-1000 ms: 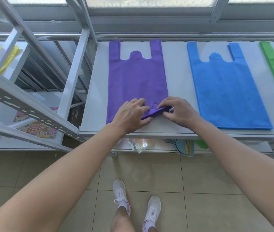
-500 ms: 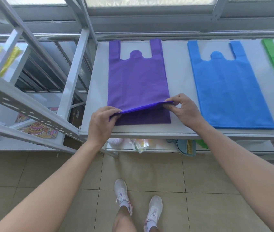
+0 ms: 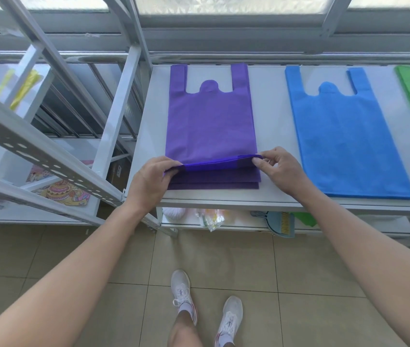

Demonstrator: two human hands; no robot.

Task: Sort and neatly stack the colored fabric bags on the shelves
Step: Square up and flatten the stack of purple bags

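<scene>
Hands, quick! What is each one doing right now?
Left hand: pinches the near left corner of the top purple bag.
Right hand: pinches the same bag's near right corner.

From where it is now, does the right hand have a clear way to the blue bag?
Probably yes: the blue bag lies flat beside the right hand, with only bare shelf between them. But that hand is pinching the lifted edge of the purple bag and must let go first.
</scene>
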